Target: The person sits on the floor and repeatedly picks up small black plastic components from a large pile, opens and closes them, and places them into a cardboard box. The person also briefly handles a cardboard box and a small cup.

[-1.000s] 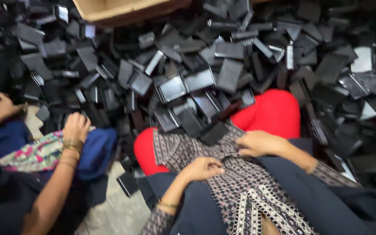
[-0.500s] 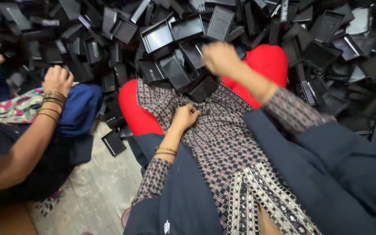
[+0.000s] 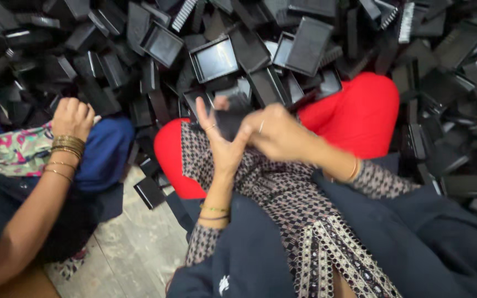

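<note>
- The person's left hand [image 3: 220, 138] and right hand [image 3: 274, 132] meet over the lap, both gripping 1 black plastic piece [image 3: 228, 122], likely so each can steady it.
- That piece sits between the 2 palms, just before the heap of black trays [image 3: 215, 58].
- A co-worker's hand [image 3: 73, 117] rests at the heap's edge.

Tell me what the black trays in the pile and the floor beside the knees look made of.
Black trays: likely moulded plastic, smooth and semi-glossy; thin raised rims, and flat bottoms catch pale reflections. The dark piece between the left hand and right hand looks alike, though blurred. Floor: grey planks with grain, wood or wood-look laminate; I cannot tell which.
</note>
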